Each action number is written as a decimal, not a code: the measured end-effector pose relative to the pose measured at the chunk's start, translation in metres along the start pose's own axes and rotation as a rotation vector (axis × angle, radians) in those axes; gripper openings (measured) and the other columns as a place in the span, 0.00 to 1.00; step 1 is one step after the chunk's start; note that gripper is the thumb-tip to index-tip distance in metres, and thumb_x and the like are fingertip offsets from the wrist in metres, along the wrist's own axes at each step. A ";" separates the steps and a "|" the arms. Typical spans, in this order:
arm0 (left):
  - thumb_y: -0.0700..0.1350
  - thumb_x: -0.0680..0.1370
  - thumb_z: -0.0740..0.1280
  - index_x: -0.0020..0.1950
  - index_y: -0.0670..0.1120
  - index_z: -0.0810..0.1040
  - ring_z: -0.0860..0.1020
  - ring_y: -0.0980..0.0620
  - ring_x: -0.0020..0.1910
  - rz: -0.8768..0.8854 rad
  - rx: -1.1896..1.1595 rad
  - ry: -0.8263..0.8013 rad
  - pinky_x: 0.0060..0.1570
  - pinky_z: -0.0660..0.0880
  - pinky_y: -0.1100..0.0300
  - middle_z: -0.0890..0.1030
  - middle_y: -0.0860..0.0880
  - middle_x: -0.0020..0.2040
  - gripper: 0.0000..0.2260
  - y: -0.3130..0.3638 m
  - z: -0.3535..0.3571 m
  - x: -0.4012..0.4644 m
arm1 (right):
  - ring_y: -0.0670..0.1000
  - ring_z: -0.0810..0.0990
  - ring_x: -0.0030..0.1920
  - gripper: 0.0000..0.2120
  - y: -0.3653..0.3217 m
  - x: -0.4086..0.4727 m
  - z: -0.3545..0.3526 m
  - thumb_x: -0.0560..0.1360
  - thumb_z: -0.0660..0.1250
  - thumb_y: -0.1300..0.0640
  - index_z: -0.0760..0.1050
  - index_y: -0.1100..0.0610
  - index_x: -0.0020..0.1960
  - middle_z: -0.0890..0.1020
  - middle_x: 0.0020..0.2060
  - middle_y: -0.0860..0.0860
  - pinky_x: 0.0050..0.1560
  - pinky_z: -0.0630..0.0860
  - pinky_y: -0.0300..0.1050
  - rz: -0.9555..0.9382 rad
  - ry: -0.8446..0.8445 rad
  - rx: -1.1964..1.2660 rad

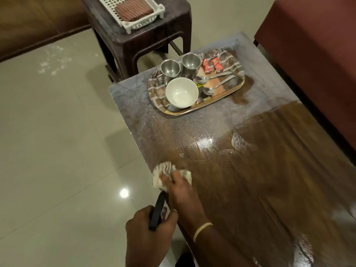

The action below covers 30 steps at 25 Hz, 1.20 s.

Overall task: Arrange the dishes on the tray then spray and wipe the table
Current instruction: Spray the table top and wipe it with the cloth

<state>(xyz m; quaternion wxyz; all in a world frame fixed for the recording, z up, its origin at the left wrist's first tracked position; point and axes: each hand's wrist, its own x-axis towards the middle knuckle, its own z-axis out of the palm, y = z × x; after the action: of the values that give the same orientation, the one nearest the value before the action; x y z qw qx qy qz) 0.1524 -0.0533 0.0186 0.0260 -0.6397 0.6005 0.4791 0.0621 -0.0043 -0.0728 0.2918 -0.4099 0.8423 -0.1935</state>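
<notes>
A patterned tray (227, 97) sits at the far end of the brown wooden table (260, 170). On it stand a white bowl (182, 93), two steel cups (170, 69) (190, 61), two spoons (213, 77) and two red sachets (211, 66). My right hand (181, 187) presses a crumpled whitish cloth (163, 172) onto the table near its left edge. My left hand (148, 228) is closed around a black object (157, 211), held just off the table's left edge; what it is I cannot tell. The far half of the table shows a dusty, wet film.
A dark plastic stool (138, 35) stands beyond the table, carrying a white basket (134, 14) with a brown ribbed item. A maroon seat (312, 54) borders the table's right side. Pale tiled floor (57, 132) lies to the left, with white specks on it.
</notes>
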 end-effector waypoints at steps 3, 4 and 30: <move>0.50 0.66 0.78 0.26 0.43 0.73 0.77 0.50 0.27 0.010 -0.001 0.011 0.31 0.70 0.62 0.76 0.49 0.23 0.18 0.001 -0.004 0.001 | 0.57 0.75 0.58 0.22 0.036 -0.014 -0.029 0.79 0.54 0.57 0.68 0.49 0.72 0.71 0.63 0.53 0.55 0.76 0.50 0.026 0.002 -0.061; 0.50 0.66 0.78 0.26 0.43 0.73 0.77 0.50 0.26 0.009 -0.024 0.022 0.30 0.71 0.62 0.75 0.49 0.22 0.19 0.000 -0.005 0.003 | 0.58 0.77 0.56 0.22 0.052 -0.004 -0.037 0.78 0.58 0.59 0.70 0.49 0.71 0.71 0.63 0.54 0.53 0.78 0.50 0.108 0.070 -0.103; 0.44 0.65 0.80 0.27 0.47 0.73 0.78 0.52 0.30 0.180 0.091 0.032 0.28 0.67 0.72 0.76 0.53 0.23 0.16 0.024 0.029 -0.014 | 0.58 0.78 0.56 0.20 0.129 0.037 -0.105 0.80 0.59 0.60 0.70 0.50 0.71 0.71 0.65 0.55 0.55 0.77 0.52 0.231 0.241 -0.248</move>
<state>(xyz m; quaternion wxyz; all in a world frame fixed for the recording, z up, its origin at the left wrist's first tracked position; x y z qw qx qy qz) 0.1188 -0.0316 0.0250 0.0021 -0.5887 0.6771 0.4416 -0.0988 0.0511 -0.0785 0.1566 -0.3172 0.9299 -0.1012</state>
